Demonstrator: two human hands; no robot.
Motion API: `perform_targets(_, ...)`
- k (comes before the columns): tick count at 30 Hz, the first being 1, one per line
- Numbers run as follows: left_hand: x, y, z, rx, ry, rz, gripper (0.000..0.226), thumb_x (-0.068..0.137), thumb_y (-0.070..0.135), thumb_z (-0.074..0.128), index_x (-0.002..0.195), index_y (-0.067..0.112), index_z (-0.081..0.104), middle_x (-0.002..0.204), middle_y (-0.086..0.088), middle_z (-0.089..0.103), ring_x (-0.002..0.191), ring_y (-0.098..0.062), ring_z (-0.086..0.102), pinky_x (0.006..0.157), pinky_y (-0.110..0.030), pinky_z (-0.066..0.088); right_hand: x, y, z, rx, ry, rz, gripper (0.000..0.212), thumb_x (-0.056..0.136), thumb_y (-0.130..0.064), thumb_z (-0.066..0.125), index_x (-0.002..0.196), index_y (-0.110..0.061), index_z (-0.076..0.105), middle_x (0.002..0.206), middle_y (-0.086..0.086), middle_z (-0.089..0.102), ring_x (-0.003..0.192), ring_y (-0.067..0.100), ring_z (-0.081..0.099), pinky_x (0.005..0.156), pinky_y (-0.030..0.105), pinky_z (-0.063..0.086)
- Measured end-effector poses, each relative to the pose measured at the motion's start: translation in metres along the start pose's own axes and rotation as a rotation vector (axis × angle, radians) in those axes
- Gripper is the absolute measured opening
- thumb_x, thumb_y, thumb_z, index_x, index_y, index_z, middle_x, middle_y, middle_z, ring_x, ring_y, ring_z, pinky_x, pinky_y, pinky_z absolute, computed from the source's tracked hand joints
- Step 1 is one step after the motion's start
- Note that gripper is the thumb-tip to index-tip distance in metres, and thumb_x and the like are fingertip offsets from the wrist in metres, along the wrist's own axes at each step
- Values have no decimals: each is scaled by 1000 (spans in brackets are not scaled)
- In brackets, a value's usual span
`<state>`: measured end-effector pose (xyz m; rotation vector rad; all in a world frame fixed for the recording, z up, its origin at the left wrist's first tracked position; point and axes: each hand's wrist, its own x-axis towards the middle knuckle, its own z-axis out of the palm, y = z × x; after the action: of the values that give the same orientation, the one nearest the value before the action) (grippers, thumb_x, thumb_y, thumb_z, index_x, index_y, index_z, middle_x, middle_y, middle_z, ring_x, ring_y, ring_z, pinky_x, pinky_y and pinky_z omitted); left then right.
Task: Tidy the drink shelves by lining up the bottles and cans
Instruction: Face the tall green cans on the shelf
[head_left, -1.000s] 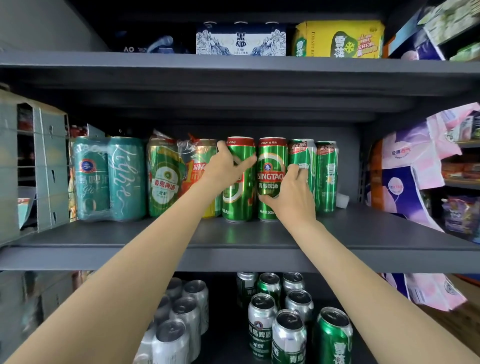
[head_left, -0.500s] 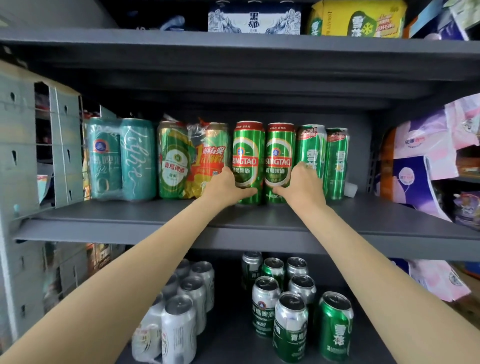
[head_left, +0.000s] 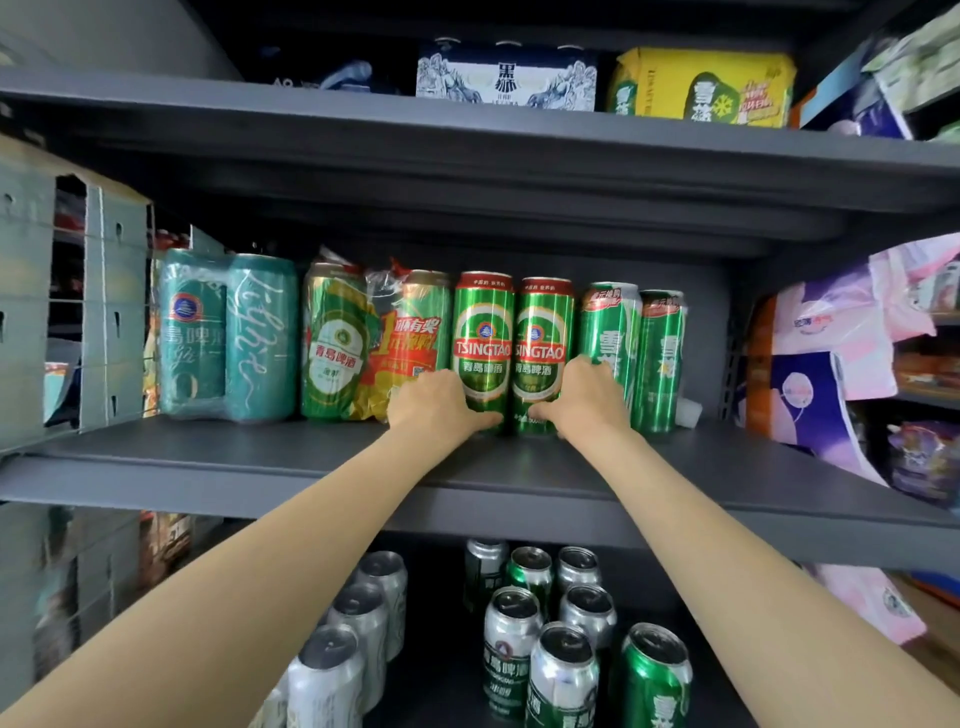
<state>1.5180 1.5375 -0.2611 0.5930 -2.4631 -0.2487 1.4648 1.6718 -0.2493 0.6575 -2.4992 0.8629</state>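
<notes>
Two tall green Tsingtao cans stand side by side at the back of the middle shelf (head_left: 363, 467), labels facing me. My left hand (head_left: 441, 400) grips the base of the left Tsingtao can (head_left: 483, 332). My right hand (head_left: 584, 397) grips the base of the right Tsingtao can (head_left: 543, 338). Right of them stand two slimmer green cans (head_left: 660, 358). To the left sit a wrapped green-and-red can pack (head_left: 374, 343) and a wrapped teal can pack (head_left: 228, 338).
The lower shelf holds several loose silver cans (head_left: 358, 623) and green cans (head_left: 654, 675). The top shelf carries a blue-white carton (head_left: 506, 83) and a yellow pack (head_left: 701, 88). A grey crate (head_left: 52, 312) stands left; pink and purple bags (head_left: 841, 353) fill the right side.
Both hands slid from the upper and middle parts of the two Tsingtao cans down to their bases. The cans turned so their labels face forward and now stand together.
</notes>
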Motion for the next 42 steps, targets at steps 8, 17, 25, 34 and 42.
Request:
perform_targets(8,-4,6,-1,244,18,29,55,82,65,51,85,11,49,81,-3,50,90,-25,60,64,-30,40,5,0,6,23,33,-1,53,79,-18,75,117,2,44,114,19,55,96,34,63,80,40,52)
perform_targets(17,-5,9,-3,352,-8,73,51,89,59,44,76,9,47,74,-3,49,74,-21,53,61,-30,40,3,2,7,-113,47,-58,40,85,-10,68,116,2,46,112,16,59,104,33,58,70,32,39)
perform_targets(25,-8,20,-9,-191,242,220,30,92,37,54,92,7,59,80,-5,64,60,-16,58,56,-28,49,18,66,-61,148,193,78,53,77,-31,75,115,-1,53,113,14,60,98,31,61,84,38,49)
perform_targets(34,-11,103,32,-120,-78,134,37,91,43,54,85,7,53,72,-3,51,76,-26,57,63,-31,45,52,111,-43,480,-165,302,106,73,-25,80,148,-6,8,154,13,19,138,29,28,110,43,32)
perform_targets(42,-14,106,31,-24,-99,95,43,88,48,56,95,6,53,82,-5,50,74,-24,50,62,-31,41,47,125,-46,351,-81,241,106,69,-27,82,147,-6,13,151,11,26,135,29,32,107,44,37)
